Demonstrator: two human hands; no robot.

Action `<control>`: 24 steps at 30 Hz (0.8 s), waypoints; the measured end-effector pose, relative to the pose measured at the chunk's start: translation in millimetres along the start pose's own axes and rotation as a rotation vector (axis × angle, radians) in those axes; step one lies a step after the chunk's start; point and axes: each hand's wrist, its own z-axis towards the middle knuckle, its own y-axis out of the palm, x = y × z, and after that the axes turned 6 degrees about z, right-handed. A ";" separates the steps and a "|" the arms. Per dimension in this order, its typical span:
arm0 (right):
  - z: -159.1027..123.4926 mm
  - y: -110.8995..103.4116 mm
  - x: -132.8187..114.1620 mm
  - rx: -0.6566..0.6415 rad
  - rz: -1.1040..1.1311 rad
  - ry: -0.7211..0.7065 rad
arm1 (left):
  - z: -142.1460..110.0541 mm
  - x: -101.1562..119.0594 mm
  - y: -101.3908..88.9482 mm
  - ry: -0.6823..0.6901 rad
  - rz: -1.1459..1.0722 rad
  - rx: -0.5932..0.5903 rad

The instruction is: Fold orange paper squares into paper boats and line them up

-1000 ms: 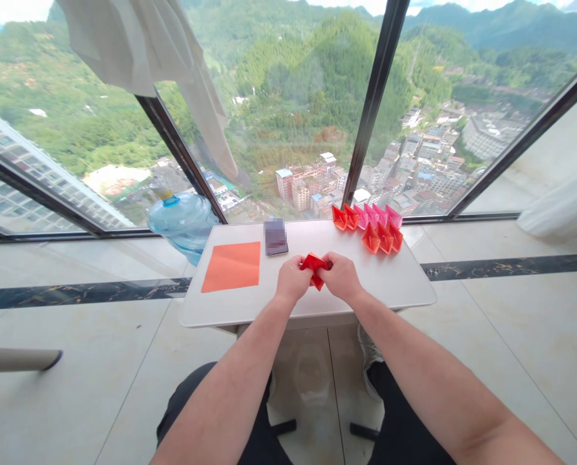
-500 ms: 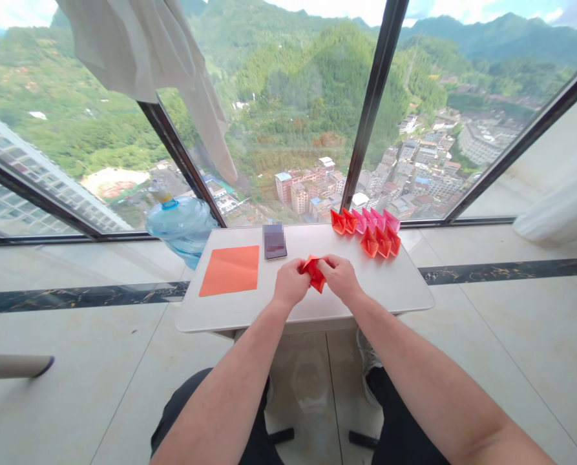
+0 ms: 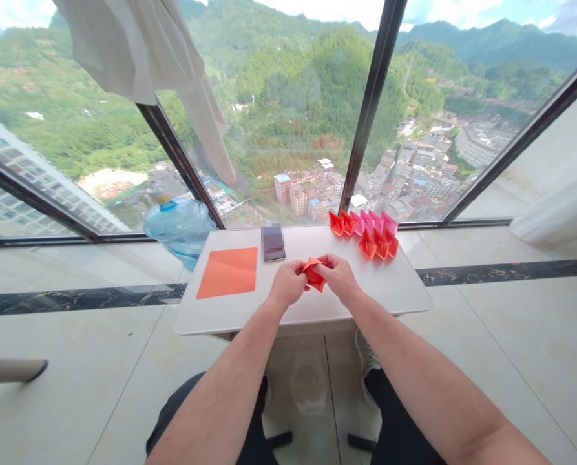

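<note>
Both hands hold a folded orange-red paper boat [image 3: 316, 276] over the front middle of the white table [image 3: 240, 318]. My left hand [image 3: 289, 283] grips its left side, and my right hand [image 3: 338, 274] pinches its upper right edge, fingers partly inside the fold. The fingertips are partly hidden by the paper. To the left lies a flat sheet of orange paper [image 3: 227, 272]. At the table's far right stand several finished folded paper boats, with red-orange ones [image 3: 377, 245] in front and pink ones [image 3: 373, 221] behind.
A dark phone [image 3: 273, 243] lies near the table's back edge, left of the hands. Behind the table's left corner stands a large blue water bottle [image 3: 179, 226]. Tall windows rise beyond the table, and a pale curtain [image 3: 147, 58] hangs at the upper left.
The paper boat has been turned slightly between the hands, and its opening looks wider. My right fingers have shifted a little along its edge. Nothing else on the table has moved.
</note>
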 end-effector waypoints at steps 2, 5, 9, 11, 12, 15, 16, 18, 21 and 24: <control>-0.2 0.6 1.1 0.003 -0.024 -0.002 | 0.1 -1.4 0.6 0.021 0.022 -0.007; -0.5 1.6 2.2 0.009 -0.013 0.005 | -0.7 -2.3 1.7 0.059 0.048 0.000; 0.0 2.9 1.4 0.034 0.025 0.015 | -1.8 -1.3 2.2 0.074 0.064 0.028; 0.6 2.8 1.2 0.051 0.019 0.007 | -1.8 -0.4 1.9 0.076 0.084 0.043; 0.8 2.6 1.2 0.059 0.005 -0.005 | -1.8 0.0 1.7 0.084 0.109 0.054; 0.2 2.1 1.3 0.084 -0.066 -0.060 | -2.4 0.7 1.8 0.144 0.231 0.111; -0.6 2.2 1.0 0.091 -0.094 -0.081 | -2.8 0.8 2.1 0.167 0.269 0.131; -3.0 3.2 -0.1 0.117 -0.161 -0.121 | -4.3 0.9 3.2 0.202 0.321 0.161; -7.8 6.1 -2.7 0.175 -0.276 -0.177 | -7.0 1.7 5.0 0.220 0.371 0.189; -11.3 8.9 -4.9 0.194 -0.313 -0.215 | -8.5 3.8 5.3 0.218 0.337 0.216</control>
